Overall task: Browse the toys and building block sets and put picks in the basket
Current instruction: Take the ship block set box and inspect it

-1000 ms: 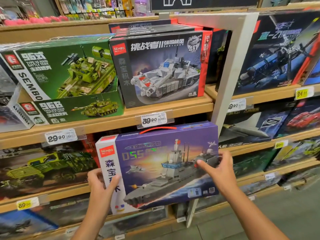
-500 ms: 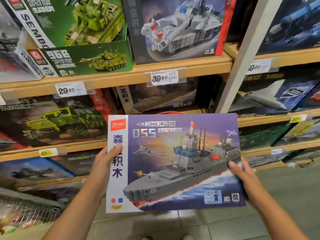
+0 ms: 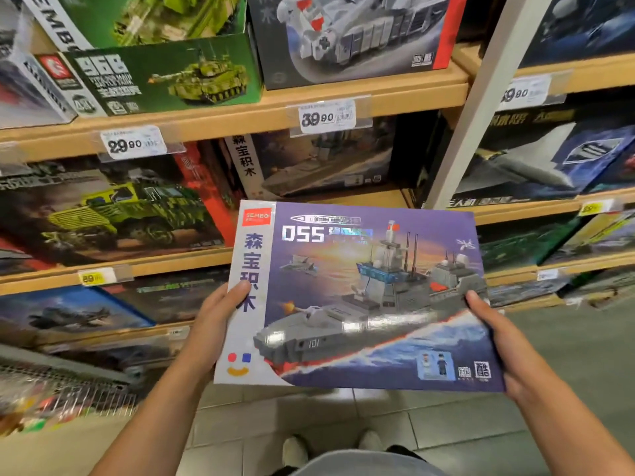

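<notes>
I hold the warship box (image 3: pixel 364 297) out in front of me, clear of the shelves (image 3: pixel 213 120), face up and tilted a little. My left hand (image 3: pixel 214 324) has its grip clamped on the box's white left edge, thumb lying on the front over the printed characters. My right hand (image 3: pixel 498 341) grips the right edge, thumb on the picture by the ship's stern. Behind it, a green tank box (image 3: pixel 165 77) and a grey tank box (image 3: pixel 354 36) stand on the shelf above price tags. A wire basket (image 3: pixel 65 389) shows blurred at lower left. My shoes (image 3: pixel 295 450) stand on the tiled floor below.
</notes>
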